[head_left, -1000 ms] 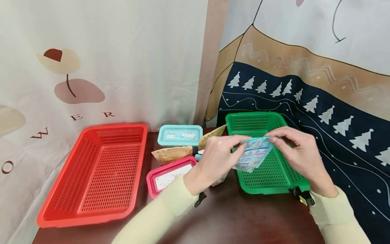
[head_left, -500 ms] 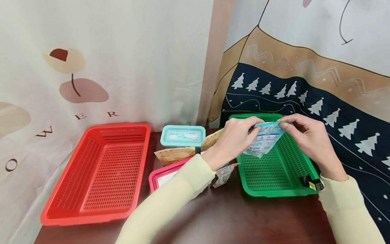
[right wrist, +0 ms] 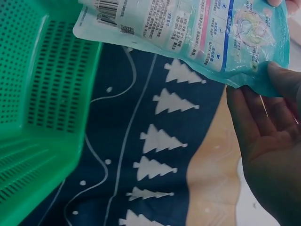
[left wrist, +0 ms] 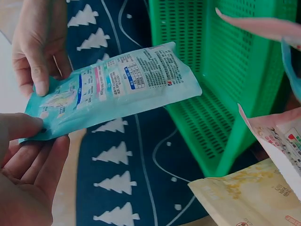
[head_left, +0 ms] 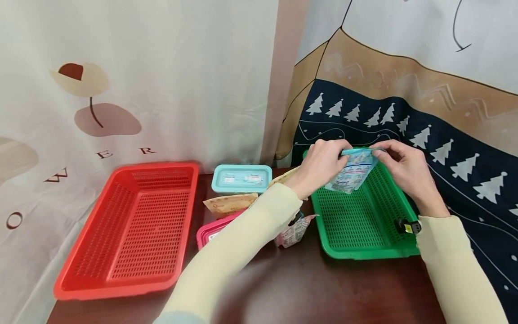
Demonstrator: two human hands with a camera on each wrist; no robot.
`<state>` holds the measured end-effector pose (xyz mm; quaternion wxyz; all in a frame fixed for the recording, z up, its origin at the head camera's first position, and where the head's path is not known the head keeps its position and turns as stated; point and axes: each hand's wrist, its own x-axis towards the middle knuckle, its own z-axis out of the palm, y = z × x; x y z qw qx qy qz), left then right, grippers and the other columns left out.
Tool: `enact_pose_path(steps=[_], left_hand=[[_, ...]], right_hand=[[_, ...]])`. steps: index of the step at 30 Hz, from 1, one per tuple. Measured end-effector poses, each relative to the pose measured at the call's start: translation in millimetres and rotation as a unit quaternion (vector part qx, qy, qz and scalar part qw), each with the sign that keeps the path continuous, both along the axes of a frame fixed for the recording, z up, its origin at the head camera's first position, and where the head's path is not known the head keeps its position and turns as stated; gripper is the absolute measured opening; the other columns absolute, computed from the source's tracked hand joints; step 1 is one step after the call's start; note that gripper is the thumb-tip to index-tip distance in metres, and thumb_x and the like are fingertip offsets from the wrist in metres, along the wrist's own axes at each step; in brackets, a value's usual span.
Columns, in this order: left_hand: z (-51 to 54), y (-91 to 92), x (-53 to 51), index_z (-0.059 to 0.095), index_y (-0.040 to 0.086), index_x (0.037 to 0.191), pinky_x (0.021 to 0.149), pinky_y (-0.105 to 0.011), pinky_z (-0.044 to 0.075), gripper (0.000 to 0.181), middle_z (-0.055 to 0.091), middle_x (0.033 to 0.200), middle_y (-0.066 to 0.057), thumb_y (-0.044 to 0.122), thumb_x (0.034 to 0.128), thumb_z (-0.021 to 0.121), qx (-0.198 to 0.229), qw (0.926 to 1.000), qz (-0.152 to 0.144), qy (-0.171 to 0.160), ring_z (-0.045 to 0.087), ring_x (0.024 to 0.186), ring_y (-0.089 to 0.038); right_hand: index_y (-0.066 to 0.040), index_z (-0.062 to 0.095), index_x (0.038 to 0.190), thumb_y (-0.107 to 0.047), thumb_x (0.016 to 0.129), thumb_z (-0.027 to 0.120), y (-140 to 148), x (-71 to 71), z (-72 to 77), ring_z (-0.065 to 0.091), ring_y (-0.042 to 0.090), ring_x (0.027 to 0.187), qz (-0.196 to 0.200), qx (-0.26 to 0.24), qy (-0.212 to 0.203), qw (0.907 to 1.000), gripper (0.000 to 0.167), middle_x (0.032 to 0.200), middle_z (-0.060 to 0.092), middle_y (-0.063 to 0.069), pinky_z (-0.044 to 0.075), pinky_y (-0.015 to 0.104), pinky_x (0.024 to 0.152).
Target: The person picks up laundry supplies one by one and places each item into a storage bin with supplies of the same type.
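Observation:
Both hands pinch the top edge of a light-blue printed pouch [head_left: 351, 173], which hangs above the back part of the green basket [head_left: 358, 225]. The left hand [head_left: 321, 165] grips its left corner and the right hand [head_left: 410, 173] its right corner. In the left wrist view, the pouch [left wrist: 117, 89] shows text and a small table on its face, with thumbs on top at its teal end. A barcode shows on the pouch [right wrist: 188, 37] in the right wrist view, where the right hand [right wrist: 273, 122] pinches the teal end.
A red basket [head_left: 147, 234] stands at the left. Between the baskets lie a light-blue pack [head_left: 242, 178], a brown pouch [head_left: 230, 204], a pink pack [head_left: 214, 228] partly behind the left sleeve, a pink-edged pouch [head_left: 293, 233] and a yellowish pouch [left wrist: 254, 193].
Both hands have moved up and away from the body with the pouch, slightly to the right. The pink-edged pouch on the table has come into fuller view.

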<state>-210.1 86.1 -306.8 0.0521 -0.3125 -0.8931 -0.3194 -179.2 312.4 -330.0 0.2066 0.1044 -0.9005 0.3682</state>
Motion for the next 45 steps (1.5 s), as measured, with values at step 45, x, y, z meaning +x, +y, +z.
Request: enact_pose_path(steps=[45], left_hand=[[-67.6,31.3,-58.7,0.066,0.017,0.14,0.077,-0.027,0.057,0.039,0.071,0.128,-0.002,0.012,0.1014,0.065,-0.075,0.9824,0.149,-0.085,0.069,0.088,-0.016]], right_hand=[[-0.01,0.076,0.124,-0.029,0.105,0.063,-19,-80.7,-104.9,0.06,0.014,0.09,-0.084,-0.066,-0.119,0.9871,0.029,0.119,0.073,0.013,0.044,0.022,0.07]])
